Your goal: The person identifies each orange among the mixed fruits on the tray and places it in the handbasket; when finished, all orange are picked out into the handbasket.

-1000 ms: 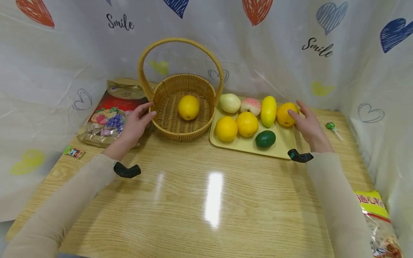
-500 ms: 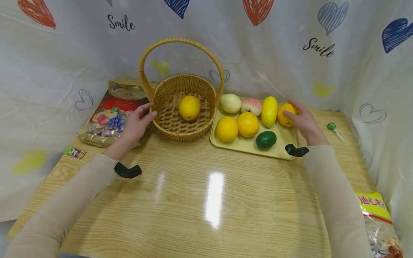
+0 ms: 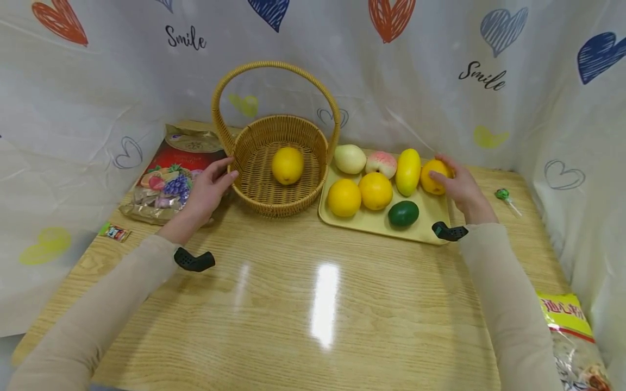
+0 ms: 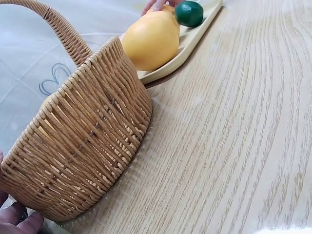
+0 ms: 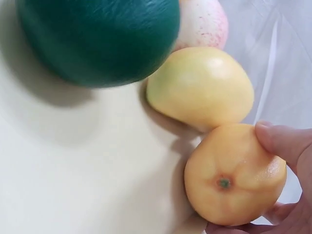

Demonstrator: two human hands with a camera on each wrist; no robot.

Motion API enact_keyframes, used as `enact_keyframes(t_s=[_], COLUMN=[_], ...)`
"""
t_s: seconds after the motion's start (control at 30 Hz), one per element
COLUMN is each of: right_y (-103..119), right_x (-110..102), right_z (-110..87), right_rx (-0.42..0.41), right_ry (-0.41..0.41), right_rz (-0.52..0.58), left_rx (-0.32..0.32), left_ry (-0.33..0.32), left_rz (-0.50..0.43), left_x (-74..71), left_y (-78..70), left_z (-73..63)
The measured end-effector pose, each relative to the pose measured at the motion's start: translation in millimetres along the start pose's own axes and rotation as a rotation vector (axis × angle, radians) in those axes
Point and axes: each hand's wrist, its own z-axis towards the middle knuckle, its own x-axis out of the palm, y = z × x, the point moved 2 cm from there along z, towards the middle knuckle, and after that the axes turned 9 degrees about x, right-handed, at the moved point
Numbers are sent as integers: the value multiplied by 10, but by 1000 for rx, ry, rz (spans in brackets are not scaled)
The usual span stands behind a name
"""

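Note:
On the right end of the pale yellow tray [image 3: 371,222], my right hand [image 3: 462,187] holds an orange [image 3: 432,178]. The right wrist view shows the thumb on one side of this orange [image 5: 234,175] and fingers curled beneath it. My left hand [image 3: 205,187] holds the left side of a wicker basket [image 3: 279,208] at the rim. In the left wrist view its fingertips [image 4: 29,222] lie against the woven wall. Inside the basket is another orange [image 3: 287,165].
The tray also bears two oranges [image 3: 344,197], a pale green-yellow fruit [image 3: 349,159], a peach [image 3: 381,164], a long yellow fruit [image 3: 408,172] and a dark green fruit [image 3: 403,214]. A candy bag [image 3: 171,179] lies left, a lollipop [image 3: 504,195] right, a food bag [image 3: 569,331] front right.
My right hand has moved left onto the orange at the tray's right end and closed its fingers round it. My left hand stays at the basket.

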Motion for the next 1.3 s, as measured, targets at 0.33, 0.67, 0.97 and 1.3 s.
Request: enact_keyframes(t_s=[0.33, 0.67, 0.97, 1.3], right_y=[3, 111, 373, 785], right_x=[-13, -91, -188, 72], right_z=[-63, -185, -357, -754], right_rx=[-52, -25, -99, -161], right_ry=[-4, -81, -94, 126], right_rz=[-97, 45, 305, 436], left_rx=[4, 14, 10, 22], left_ry=[8, 8, 4, 23], left_rz=[-19, -12, 4, 32], left_x=[-2, -10, -25, -35], left_y=[18, 47, 60, 50], left_z=[13, 24, 33, 26])
